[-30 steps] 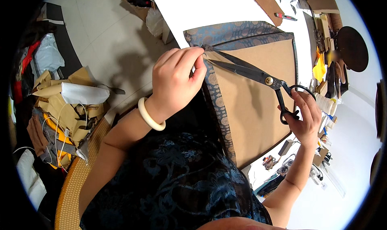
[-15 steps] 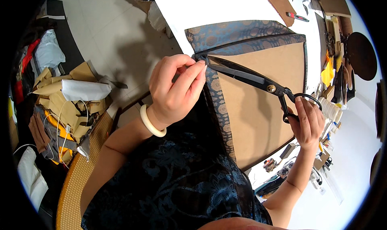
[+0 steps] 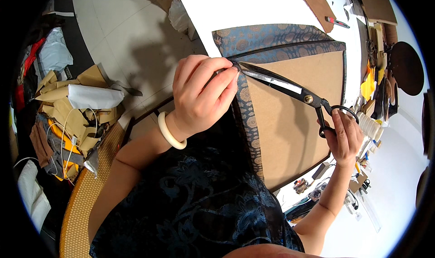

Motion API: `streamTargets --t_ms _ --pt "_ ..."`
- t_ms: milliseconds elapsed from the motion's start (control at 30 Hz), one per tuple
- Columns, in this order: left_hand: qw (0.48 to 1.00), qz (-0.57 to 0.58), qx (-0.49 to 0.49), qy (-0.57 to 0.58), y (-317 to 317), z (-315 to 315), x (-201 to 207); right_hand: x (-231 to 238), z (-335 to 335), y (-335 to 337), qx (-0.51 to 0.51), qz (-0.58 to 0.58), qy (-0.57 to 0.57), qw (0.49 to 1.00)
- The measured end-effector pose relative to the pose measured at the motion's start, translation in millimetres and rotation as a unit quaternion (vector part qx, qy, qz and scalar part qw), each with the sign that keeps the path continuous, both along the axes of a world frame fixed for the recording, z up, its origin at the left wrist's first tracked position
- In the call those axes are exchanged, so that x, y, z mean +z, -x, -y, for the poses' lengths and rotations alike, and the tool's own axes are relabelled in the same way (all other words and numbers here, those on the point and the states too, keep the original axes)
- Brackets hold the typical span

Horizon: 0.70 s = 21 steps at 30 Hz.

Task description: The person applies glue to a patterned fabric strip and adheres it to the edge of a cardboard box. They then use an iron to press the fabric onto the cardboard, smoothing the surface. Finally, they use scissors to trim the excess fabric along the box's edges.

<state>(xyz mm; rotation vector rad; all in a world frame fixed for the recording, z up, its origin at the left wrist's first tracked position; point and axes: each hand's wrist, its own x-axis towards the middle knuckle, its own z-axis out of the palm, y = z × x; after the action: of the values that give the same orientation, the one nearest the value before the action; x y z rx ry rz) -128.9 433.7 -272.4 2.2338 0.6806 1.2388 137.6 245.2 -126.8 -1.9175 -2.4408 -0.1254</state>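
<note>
Large black-handled scissors (image 3: 290, 87) are in my right hand (image 3: 345, 138), its fingers through and around the handle loops. Their blade tips reach to the near-left corner of a tan panel (image 3: 294, 122) edged with dark blue patterned fabric (image 3: 272, 37). At that corner my left hand (image 3: 204, 88) pinches the dark fabric edge between thumb and fingertips, right beside the tips. The blades look nearly closed; whether fabric lies between them is hidden by my fingers. A cream bangle (image 3: 171, 130) circles my left wrist.
White table surface (image 3: 244, 7) lies beyond the panel, with a brown strip (image 3: 315, 7) and a red-and-black utility knife (image 3: 337, 22). Tools and a thread spool (image 3: 370, 124) crowd the right side. At left, a heap of brown paper (image 3: 61, 97) and bags stands by a woven chair (image 3: 84, 203).
My left hand has shifted slightly right and up, still pinching the corner. The scissor blades have turned a little and one now shines brightly. The right hand stays nearly in place.
</note>
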Motion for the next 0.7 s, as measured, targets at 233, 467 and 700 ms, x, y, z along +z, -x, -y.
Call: streamTargets --t_ms 233,467,700 --pt "1.000 -0.020 -0.004 -0.012 1 -3 1 -3 0 -2 -0.007 -0.009 -0.004 1.000" --pt "1.000 -0.019 0.001 -0.013 1 -4 0 -7 -12 -5 0.016 0.003 -0.013 1.000" --pt "1.000 -0.017 0.004 -0.012 2 -3 -2 -15 -15 -9 0.029 -0.008 -0.022 0.999"
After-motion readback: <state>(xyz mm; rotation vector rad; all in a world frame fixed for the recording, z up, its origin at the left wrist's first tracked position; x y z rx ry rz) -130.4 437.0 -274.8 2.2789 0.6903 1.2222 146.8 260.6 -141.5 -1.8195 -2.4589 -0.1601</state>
